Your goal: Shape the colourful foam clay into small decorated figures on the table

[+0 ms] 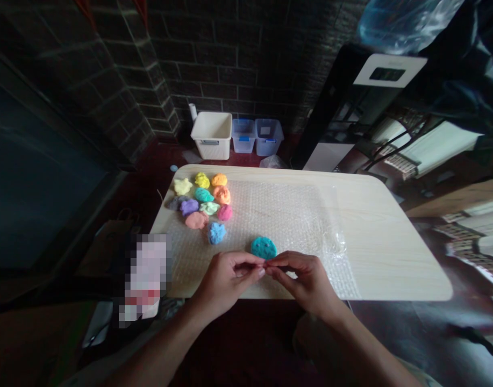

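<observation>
My left hand (pixel 233 274) and my right hand (pixel 305 277) meet over the near part of the table. Both are closed in a pinch, thumbs and forefingers touching tip to tip. Whatever lies between the fingertips is too small to make out. Just beyond them a flat, round teal clay disc (pixel 264 247) with small dark spots lies on the bubble wrap (pixel 286 207). A blue clay lump (pixel 217 233) sits to its left. Farther left are several more lumps, among them a pink clay lump (pixel 225 213), a purple clay lump (pixel 189 207) and a salmon clay lump (pixel 197 220).
The pale wooden table (pixel 391 242) extends to the right of the bubble wrap. Behind it, on the floor, stand a white bin (pixel 212 137) and two clear plastic boxes (pixel 268 138). A water dispenser (pixel 335 118) stands at the back right, near a brick wall (pixel 246 54).
</observation>
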### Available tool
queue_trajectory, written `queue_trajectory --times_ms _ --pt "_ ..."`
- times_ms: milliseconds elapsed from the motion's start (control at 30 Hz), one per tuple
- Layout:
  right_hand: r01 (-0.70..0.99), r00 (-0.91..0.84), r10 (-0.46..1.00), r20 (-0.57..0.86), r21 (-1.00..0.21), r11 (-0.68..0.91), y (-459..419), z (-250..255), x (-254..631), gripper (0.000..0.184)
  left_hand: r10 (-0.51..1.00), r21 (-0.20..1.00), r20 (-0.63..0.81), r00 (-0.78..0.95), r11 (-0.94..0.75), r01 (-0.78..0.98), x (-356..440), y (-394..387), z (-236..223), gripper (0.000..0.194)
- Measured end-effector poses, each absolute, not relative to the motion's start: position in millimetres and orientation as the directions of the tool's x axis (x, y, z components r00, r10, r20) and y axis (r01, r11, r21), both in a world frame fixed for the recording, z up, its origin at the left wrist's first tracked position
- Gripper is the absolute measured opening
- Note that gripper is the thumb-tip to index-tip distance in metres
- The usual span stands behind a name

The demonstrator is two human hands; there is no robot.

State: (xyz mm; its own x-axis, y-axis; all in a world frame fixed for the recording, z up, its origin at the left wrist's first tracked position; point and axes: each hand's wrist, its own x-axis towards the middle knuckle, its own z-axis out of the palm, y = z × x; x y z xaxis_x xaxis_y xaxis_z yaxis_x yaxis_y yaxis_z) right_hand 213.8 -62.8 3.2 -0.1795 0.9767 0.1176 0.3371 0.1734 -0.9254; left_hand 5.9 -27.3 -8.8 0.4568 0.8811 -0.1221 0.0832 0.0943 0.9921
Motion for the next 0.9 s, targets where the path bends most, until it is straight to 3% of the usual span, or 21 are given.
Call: queue_trajectory --times_ms 267,533,700,900 --pt "0.296 -0.186 0.975 0.121 -0.939 0.173 -63 -3 216 0.016 0.893 0.971 0.020 0.450 -0.125 0.205 4 -24 0 0.017" --pt "0.365 -0.189 0.969 0.158 -0.905 0.219 -65 9 212 0.017 0.881 0.985 -0.008 0.474 -0.075 0.157 4 -26 -2 0.019" --pt "0.316 -0.147 0.983 0.109 -0.937 0.151 -66 6 211 0.015 0.886 0.996 -0.049 0.460 0.011 0.085 6 -27 -6 0.020" --pt "0.256 -0.151 0.984 0.096 -0.958 0.132 -68 2 210 0.015 0.884 0.987 0.001 0.467 -0.075 0.141 6 -26 0 0.017"
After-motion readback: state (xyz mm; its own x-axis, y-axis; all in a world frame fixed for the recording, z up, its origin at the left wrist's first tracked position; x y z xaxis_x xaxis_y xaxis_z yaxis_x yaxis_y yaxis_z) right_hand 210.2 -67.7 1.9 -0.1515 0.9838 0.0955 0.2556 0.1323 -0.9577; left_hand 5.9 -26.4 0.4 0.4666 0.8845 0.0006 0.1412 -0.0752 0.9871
